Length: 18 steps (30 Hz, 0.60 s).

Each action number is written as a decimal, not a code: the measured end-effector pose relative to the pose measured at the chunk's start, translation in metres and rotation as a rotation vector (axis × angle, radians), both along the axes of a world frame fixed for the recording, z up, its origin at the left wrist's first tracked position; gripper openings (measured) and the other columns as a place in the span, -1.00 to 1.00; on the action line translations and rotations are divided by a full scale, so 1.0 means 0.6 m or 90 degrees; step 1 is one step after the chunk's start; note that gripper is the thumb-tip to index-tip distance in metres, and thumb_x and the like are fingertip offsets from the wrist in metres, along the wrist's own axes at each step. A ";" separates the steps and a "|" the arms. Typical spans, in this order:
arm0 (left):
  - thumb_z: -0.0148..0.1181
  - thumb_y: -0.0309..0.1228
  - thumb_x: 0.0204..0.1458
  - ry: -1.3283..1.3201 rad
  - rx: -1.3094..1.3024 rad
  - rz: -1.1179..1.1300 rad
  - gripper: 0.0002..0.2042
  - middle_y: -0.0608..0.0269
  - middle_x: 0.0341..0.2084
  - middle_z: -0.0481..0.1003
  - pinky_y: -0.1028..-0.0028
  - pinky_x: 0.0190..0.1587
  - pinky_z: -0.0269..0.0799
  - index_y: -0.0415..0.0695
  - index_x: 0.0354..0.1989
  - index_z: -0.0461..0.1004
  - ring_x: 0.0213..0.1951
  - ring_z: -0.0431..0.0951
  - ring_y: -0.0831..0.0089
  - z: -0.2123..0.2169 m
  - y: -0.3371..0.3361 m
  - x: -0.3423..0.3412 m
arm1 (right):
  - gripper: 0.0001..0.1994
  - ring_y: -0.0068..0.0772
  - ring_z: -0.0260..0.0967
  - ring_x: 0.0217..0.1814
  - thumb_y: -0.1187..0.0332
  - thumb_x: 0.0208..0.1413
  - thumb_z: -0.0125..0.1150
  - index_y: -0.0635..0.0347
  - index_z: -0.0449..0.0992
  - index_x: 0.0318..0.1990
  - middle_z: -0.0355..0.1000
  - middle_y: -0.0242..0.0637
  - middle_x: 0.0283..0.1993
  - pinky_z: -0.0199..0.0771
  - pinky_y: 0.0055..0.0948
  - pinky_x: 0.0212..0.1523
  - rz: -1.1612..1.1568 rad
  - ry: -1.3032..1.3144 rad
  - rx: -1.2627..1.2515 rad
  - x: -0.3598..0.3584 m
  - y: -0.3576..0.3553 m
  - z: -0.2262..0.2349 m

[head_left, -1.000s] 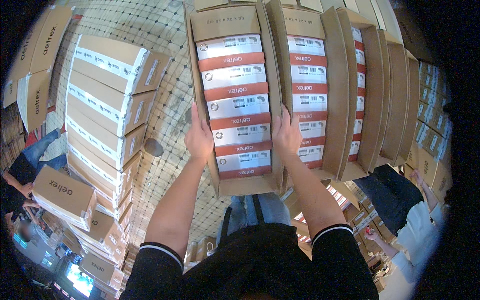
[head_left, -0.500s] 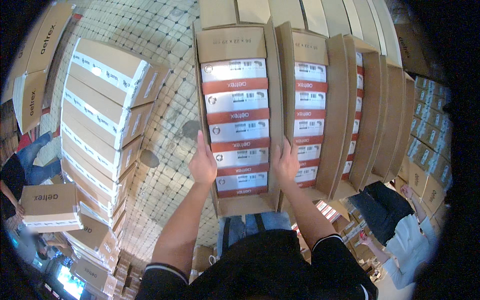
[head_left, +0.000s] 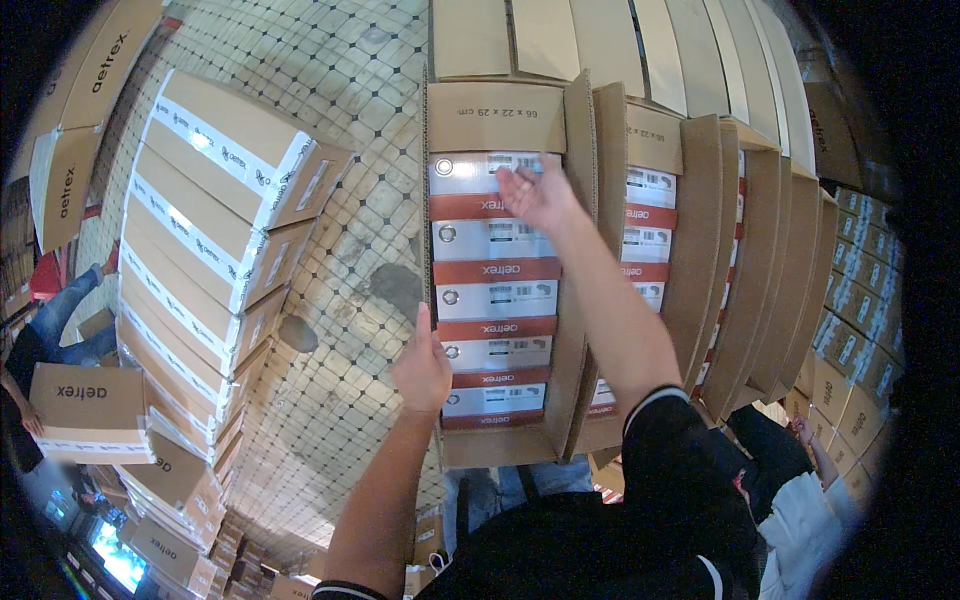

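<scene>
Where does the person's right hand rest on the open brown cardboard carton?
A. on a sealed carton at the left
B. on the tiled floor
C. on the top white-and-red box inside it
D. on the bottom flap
C: the right hand lies on the uppermost white-and-red box inside the open brown cardboard carton, while the left hand holds the carton's left edge lower down.

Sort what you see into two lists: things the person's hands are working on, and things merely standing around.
In hand:
open carton
red-and-white boxes packed in it
left hand at the carton's left wall
right hand on the top box

Standing around:
second open carton
taped carton stack
carton carried by another person
tiled floor
</scene>
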State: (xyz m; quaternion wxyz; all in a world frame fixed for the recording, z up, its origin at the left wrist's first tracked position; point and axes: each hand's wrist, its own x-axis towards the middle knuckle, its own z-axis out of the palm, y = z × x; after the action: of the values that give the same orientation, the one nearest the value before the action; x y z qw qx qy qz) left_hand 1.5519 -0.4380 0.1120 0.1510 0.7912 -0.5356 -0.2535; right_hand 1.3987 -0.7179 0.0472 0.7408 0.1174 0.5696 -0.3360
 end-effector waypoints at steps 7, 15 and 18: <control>0.06 -0.48 0.12 0.001 0.016 0.016 -0.44 -0.01 -0.39 0.55 0.19 -0.44 0.45 -0.11 0.34 0.16 -0.48 0.55 0.07 0.002 -0.003 0.002 | -0.53 -0.43 0.43 -0.53 -0.06 0.26 -0.02 0.27 0.37 -0.22 0.42 -0.30 -0.45 0.57 -0.50 -0.51 -0.055 -0.057 -0.005 -0.015 -0.243 0.081; 0.04 -0.45 0.15 -0.001 0.019 0.012 -0.45 0.02 -0.39 0.55 0.19 -0.45 0.44 -0.11 0.35 0.14 -0.49 0.54 0.09 0.008 -0.008 -0.006 | -0.56 -0.50 0.24 -0.63 -0.06 0.30 -0.08 0.13 0.30 -0.42 0.24 -0.41 -0.59 0.31 -0.51 -0.62 -0.098 -0.250 -0.297 0.034 -0.330 0.443; 0.04 -0.45 0.15 -0.008 -0.016 0.001 -0.44 0.02 -0.42 0.54 0.19 -0.46 0.43 -0.10 0.36 0.12 -0.49 0.54 0.08 0.010 -0.010 -0.006 | -0.55 -0.52 0.16 -0.67 -0.06 0.31 -0.10 0.08 0.28 -0.49 0.18 -0.46 -0.64 0.22 -0.51 -0.66 -0.109 -0.335 -0.400 0.032 -0.274 0.533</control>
State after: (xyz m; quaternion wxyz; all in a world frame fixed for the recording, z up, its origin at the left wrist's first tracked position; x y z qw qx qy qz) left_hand 1.5485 -0.4440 0.1182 0.1578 0.7912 -0.5393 -0.2414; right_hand 1.4181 -0.8821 0.3669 0.8303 0.0143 0.2187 -0.5125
